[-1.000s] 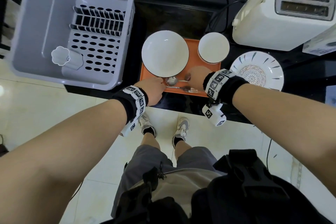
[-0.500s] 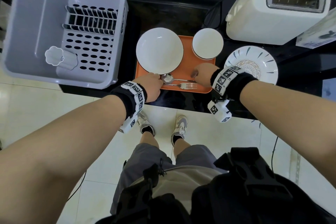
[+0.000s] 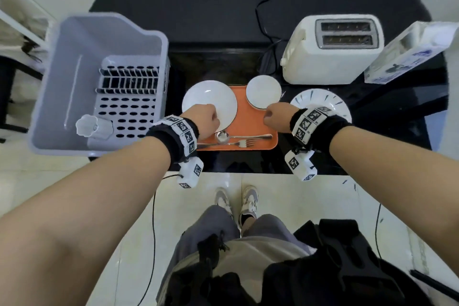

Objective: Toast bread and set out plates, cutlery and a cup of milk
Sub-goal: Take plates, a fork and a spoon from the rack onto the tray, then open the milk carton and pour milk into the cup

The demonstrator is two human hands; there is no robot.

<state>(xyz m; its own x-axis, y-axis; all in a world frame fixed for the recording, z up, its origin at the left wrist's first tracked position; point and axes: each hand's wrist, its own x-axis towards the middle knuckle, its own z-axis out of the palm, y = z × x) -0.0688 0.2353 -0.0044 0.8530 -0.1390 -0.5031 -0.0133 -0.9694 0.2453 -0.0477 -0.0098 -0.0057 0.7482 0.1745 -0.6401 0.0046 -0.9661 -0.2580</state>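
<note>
Both hands are curled into loose fists over an orange tray on the dark table, and neither visibly holds anything. The left hand sits over the near edge of the large white plate; whether it touches the plate I cannot tell. The right hand hovers at the tray's right edge, just in front of the small white plate, fingers tucked under. Between the two hands and slightly nearer the person lie a spoon and a fork, side by side on the tray. Just beyond the right wrist is a patterned plate, partly hidden by the wristband. Farther past the right hand stands a white toaster, with a carton to its right. Left of the left hand is a grey dish rack with a white cup lying in it.
</note>
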